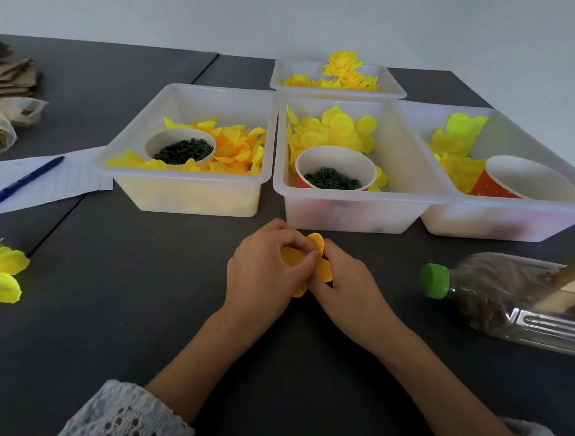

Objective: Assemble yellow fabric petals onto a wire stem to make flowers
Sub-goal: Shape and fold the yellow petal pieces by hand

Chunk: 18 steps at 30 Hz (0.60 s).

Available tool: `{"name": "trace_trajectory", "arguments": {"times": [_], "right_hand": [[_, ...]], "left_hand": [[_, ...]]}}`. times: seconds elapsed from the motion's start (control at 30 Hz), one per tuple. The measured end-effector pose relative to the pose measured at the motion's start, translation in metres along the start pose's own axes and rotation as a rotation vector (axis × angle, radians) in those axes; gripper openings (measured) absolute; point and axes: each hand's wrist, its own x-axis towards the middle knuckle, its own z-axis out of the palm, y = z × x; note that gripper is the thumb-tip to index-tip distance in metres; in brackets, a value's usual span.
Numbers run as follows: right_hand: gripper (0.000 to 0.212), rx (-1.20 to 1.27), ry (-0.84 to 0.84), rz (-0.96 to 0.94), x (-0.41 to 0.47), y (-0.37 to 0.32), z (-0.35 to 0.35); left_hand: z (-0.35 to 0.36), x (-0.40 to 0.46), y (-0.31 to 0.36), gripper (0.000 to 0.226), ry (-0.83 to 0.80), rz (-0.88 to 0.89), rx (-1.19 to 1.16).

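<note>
Both forearms angled inward over the dark table (143, 310), wrists low, meeting just before the middle bin (359, 207). Left hand (264, 273) knuckles-up, fingers curled, pinching orange-yellow petals (316, 245). Right hand (349, 286) pressed against it, fingertips closed on the same petals from the right. Wire stem hidden. Loose petal stock in bins behind.

Bare table (145, 277) left of hands; bins (358, 214) block ahead, bottle (506, 303) right.
</note>
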Motion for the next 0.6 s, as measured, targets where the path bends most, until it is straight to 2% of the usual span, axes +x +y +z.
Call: {"name": "trace_trajectory", "arguments": {"times": [0.13,0.23,0.33,0.43,0.6], "right_hand": [[0.015,0.039,-0.025,0.015,-0.0008,-0.0031,0.0002],[0.012,0.205,-0.080,0.031,-0.0021,-0.0055,-0.0041],[0.017,0.348,-0.063,0.050,-0.0006,-0.0079,-0.0080],[0.026,0.291,-0.024,0.076,0.0004,-0.0074,-0.0086],[0.027,0.227,0.014,0.030,-0.0010,-0.0054,-0.0067]], "left_hand": [[0.0017,-0.0009,0.0045,0.007,0.013,0.071,0.095],[-0.0015,0.0019,0.0046,0.010,0.026,0.111,0.112],[-0.0030,0.0019,0.0049,0.012,-0.004,0.195,0.187],[-0.0006,0.0006,0.0065,0.013,-0.062,0.243,0.193],[0.0036,0.0006,0.0056,0.012,-0.079,0.186,0.122]]}}
